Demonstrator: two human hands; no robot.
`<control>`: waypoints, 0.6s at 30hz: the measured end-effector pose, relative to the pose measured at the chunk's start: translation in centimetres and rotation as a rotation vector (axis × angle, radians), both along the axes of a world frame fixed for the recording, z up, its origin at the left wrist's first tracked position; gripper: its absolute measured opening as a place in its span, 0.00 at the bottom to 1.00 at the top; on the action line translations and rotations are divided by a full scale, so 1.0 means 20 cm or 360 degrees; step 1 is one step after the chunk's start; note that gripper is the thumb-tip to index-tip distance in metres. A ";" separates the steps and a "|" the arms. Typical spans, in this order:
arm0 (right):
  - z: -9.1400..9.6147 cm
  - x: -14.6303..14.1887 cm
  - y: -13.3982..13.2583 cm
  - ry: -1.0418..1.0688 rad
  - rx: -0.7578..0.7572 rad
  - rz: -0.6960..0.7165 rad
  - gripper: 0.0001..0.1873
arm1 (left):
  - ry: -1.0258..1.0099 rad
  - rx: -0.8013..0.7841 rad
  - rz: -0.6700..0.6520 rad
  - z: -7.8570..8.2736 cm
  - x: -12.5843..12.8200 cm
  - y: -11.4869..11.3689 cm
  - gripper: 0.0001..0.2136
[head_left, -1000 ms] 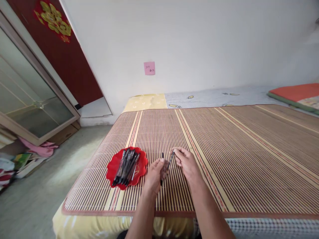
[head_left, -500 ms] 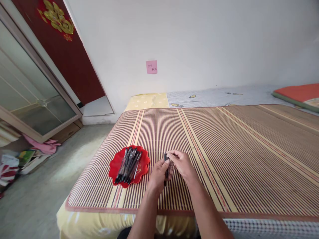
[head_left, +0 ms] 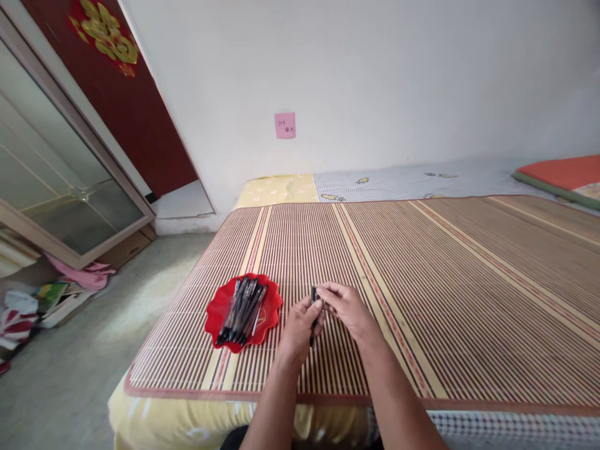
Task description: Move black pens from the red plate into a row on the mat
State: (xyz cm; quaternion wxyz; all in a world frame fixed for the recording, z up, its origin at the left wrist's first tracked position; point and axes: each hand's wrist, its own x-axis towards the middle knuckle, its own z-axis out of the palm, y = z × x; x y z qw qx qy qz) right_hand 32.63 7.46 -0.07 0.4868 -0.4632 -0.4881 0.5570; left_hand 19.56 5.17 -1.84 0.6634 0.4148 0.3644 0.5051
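Observation:
My left hand (head_left: 300, 330) and my right hand (head_left: 345, 307) meet over the bamboo mat (head_left: 422, 275), near its front edge. Both are closed on one black pen (head_left: 313, 299): the left hand wraps its barrel, and the right hand's fingertips pinch its upper end. The pen stands nearly upright between them, mostly hidden by the fingers. Just left of my hands a red scalloped plate (head_left: 216, 309) holds several black pens (head_left: 241, 303) lying side by side.
The mat covers a bed with a yellow sheet (head_left: 276, 187) showing at the far end and the front edge. An orange cushion (head_left: 562, 172) lies at the far right. A pink note (head_left: 285, 125) sticks on the white wall. Clutter (head_left: 28, 306) lies on the floor, left.
A second ago my right hand held a thin refill apart from the barrel in my left. The hands have come together and the refill is no longer visible beside the pen.

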 end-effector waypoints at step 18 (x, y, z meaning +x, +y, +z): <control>-0.07 0.05 0.04 -0.0113 -0.0005 -0.0214 0.21 | 0.0048 -0.0120 0.0591 0.15 -0.22 0.01 0.31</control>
